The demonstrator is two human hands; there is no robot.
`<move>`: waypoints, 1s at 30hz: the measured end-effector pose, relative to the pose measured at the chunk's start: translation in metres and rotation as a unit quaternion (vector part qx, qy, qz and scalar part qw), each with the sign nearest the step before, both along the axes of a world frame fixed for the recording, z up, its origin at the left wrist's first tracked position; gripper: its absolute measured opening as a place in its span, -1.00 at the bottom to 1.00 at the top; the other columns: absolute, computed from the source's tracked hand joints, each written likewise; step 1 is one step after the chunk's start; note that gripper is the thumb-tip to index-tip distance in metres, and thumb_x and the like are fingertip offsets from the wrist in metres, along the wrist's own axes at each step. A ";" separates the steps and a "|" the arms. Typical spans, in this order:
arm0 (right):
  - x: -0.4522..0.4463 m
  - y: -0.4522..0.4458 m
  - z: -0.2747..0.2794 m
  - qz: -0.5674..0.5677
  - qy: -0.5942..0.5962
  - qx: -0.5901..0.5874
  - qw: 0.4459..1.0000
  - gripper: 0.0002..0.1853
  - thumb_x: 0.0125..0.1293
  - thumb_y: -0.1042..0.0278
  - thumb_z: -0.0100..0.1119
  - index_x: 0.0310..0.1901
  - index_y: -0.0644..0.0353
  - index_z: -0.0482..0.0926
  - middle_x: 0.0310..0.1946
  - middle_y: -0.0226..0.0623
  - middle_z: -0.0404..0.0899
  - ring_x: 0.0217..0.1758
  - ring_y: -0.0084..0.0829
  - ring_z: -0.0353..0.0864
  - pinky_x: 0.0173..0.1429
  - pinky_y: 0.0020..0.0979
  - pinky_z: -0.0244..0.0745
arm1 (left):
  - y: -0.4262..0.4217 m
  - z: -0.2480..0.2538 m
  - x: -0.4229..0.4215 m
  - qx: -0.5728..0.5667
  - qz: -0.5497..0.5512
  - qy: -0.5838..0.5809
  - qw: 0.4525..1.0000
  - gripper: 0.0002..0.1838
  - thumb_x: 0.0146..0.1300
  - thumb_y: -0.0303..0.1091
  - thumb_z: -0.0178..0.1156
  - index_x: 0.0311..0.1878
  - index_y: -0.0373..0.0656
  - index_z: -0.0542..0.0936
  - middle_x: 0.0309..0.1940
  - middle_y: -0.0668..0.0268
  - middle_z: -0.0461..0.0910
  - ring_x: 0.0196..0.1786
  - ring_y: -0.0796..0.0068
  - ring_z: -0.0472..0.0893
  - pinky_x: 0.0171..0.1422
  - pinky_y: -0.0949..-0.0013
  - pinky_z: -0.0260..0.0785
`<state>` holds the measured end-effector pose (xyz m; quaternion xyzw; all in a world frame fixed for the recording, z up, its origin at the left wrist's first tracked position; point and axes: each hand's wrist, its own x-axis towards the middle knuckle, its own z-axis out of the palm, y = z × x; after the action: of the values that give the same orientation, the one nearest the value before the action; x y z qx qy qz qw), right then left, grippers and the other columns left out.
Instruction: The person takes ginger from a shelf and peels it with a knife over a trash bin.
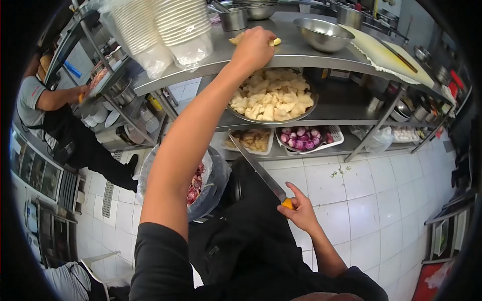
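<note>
My left hand (255, 46) reaches far forward over the steel counter, its fingers curled down on a pale yellow piece (276, 41) that looks like ginger. The fingertips are mostly hidden by the back of the hand. Below, on the shelf, a wide metal bowl (272, 121) is heaped with pale yellow chunks (273, 98), likely peeled ginger. Low in front of my body, my right hand (299, 210) grips a long knife (261, 173) by its orange handle. The blade points up and to the left, touching nothing I can make out.
Stacked plastic tubs (183, 25) and an empty metal bowl (324, 35) stand on the counter (286, 27). A cutting board (391, 55) lies right. Below are purple onions (301, 138) and a lined bin (213, 188) of scraps. Another person (55, 115) works left.
</note>
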<state>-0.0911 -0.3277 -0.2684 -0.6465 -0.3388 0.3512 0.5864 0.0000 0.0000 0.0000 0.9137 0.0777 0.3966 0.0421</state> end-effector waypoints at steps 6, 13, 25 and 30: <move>0.012 -0.010 0.003 -0.019 -0.011 -0.002 1.000 -0.16 0.16 0.65 0.33 0.47 0.21 0.16 -0.58 -0.48 0.47 -0.56 -0.68 0.40 -0.42 -0.59 0.33 | 0.005 -0.005 0.040 0.010 0.019 0.054 0.998 -0.76 0.09 -0.40 0.30 -0.14 -0.13 0.74 -0.09 0.03 0.64 0.04 0.02 0.60 0.19 0.11 0.45; 0.013 -0.011 0.005 -0.022 -0.024 -0.019 0.999 -0.20 0.22 0.57 0.30 0.47 0.20 0.16 -0.61 -0.53 0.38 -0.59 -0.71 0.29 -0.47 -0.58 0.24 | 0.047 0.022 0.027 0.072 0.113 0.011 0.991 -0.57 0.11 -0.21 0.37 0.08 -0.07 0.68 0.07 -0.04 0.58 0.18 -0.04 0.54 0.31 0.08 0.37; 0.001 -0.009 0.011 -0.032 0.043 -0.035 0.998 -0.40 0.50 0.16 0.03 0.48 0.16 0.18 -0.67 -0.56 0.26 -0.66 -0.69 0.21 -0.56 -0.54 0.15 | 0.088 0.009 -0.011 -0.118 0.075 0.057 0.989 -0.52 0.20 -0.36 0.28 0.19 -0.29 0.55 -0.08 0.07 0.69 -0.02 0.15 0.67 0.13 0.22 0.49; 0.001 -0.003 0.019 -0.055 0.012 -0.008 0.998 -0.41 0.49 0.15 0.00 0.45 0.22 0.23 -0.67 -0.46 0.32 -0.58 -0.62 0.28 -0.44 -0.49 0.24 | 0.007 -0.007 -0.103 -0.531 -0.169 -0.194 0.807 -0.57 0.42 -0.51 0.05 0.31 -0.45 0.34 0.08 0.12 0.56 0.04 0.31 0.62 0.12 0.25 0.52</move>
<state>-0.0900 -0.3311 -0.2497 -0.6645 -0.2930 0.3290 0.6036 -0.1032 0.0070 -0.0073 0.6518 0.1106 0.4488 0.6013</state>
